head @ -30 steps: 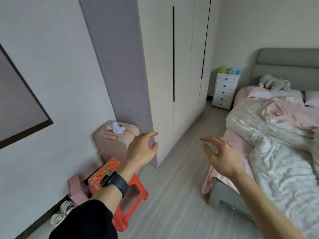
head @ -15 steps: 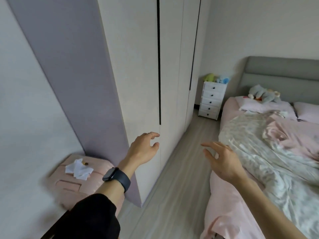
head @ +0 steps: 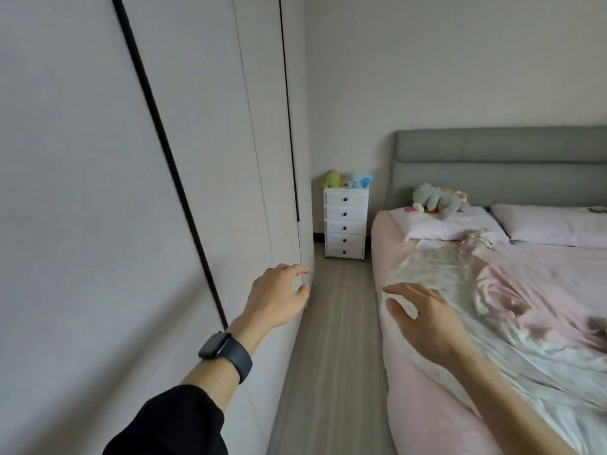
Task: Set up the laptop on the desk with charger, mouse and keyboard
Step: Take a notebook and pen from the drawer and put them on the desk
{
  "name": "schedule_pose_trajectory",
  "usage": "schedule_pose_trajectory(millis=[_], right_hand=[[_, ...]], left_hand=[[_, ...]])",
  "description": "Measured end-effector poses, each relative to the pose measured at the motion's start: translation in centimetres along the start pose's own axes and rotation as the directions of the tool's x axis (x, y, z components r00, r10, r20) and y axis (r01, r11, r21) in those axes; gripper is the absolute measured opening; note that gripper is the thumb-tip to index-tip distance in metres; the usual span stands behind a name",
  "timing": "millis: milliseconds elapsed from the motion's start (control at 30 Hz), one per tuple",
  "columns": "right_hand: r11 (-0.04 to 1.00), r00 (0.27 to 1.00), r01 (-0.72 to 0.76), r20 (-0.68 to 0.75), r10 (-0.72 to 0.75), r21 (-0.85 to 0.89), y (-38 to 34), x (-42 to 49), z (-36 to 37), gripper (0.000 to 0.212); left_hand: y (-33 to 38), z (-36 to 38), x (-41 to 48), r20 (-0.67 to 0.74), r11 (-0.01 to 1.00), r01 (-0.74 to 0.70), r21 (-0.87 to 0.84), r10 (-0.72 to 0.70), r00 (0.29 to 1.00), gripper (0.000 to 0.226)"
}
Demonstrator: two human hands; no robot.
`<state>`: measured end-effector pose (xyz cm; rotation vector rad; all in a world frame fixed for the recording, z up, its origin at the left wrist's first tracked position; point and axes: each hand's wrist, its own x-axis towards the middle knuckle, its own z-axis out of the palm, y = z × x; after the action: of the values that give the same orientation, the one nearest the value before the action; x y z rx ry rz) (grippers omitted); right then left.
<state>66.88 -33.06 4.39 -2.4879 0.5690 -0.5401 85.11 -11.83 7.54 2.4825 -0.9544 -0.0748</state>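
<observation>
Both hands are raised mid-frame with nothing in them: the left hand, fingers loosely spread and a ring on one, sits in front of the pale wardrobe filling the left side; a dark smartwatch wraps its wrist above a black sleeve. The right hand, fingers also apart, hovers over the pink bed at right. Centre frame, a white drawer chest stands against the far wall. Laptop, charger, mouse and keyboard are nowhere in view.
</observation>
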Motion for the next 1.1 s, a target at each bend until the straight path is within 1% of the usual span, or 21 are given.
schedule_pose_trajectory(millis=[133, 233, 367, 467, 600, 733, 833, 967, 1100], right_hand=[[1.000, 0.999, -0.025, -0.028, 0.025, 0.000, 3.9, 10.9, 0.6, 0.028], [0.999, 0.998, -0.039, -0.052, 0.039, 0.004, 6.9, 19.8, 0.9, 0.028], [1.000, 0.998, -0.026, -0.051, 0.027, 0.009, 10.0, 28.7, 2.2, 0.029], [0.999, 1.000, -0.007, -0.028, 0.005, -0.052, 11.9, 35.3, 3.6, 0.030], [0.996, 1.000, -0.014, 0.003, 0.014, -0.088, 15.1, 45.4, 6.4, 0.032], [0.992, 0.997, -0.071, 0.011, 0.073, -0.105, 17.7, 53.4, 8.5, 0.033], [0.986, 0.989, -0.146, 0.025, 0.149, -0.079, 20.5, 58.8, 10.1, 0.033], [0.978, 0.979, -0.204, -0.013, 0.203, -0.040, 24.4, 65.9, 11.5, 0.029], [0.956, 0.956, -0.291, 0.022, 0.292, -0.030, 29.0, 71.3, 14.4, 0.030]], left_hand=[[0.0, 2.4, 11.0, -0.017, 0.997, -0.042, 0.062, 0.043, 0.999, 0.043], [0.0, 3.6, 19.7, -0.014, 0.996, -0.033, 0.084, 0.035, 0.999, 0.046], [-0.7, 5.2, 28.3, 0.023, 0.999, -0.016, 0.052, 0.015, 1.000, 0.049], [-1.7, 6.9, 34.8, 0.058, 0.999, 0.004, 0.033, -0.006, 0.998, 0.050], [-3.8, 9.8, 46.1, 0.093, 1.000, 0.016, 0.007, -0.016, 0.996, 0.050], [-5.2, 12.4, 56.6, 0.112, 0.999, -0.006, -0.046, 0.011, 0.994, 0.052], [-5.7, 14.5, 64.1, 0.169, 0.995, -0.002, -0.101, 0.019, 0.985, 0.053], [-6.2, 17.2, 73.3, 0.216, 0.990, -0.007, -0.138, 0.036, 0.976, 0.052], [-7.5, 21.1, 81.2, 0.300, 0.987, 0.025, -0.159, 0.024, 0.954, 0.052]])
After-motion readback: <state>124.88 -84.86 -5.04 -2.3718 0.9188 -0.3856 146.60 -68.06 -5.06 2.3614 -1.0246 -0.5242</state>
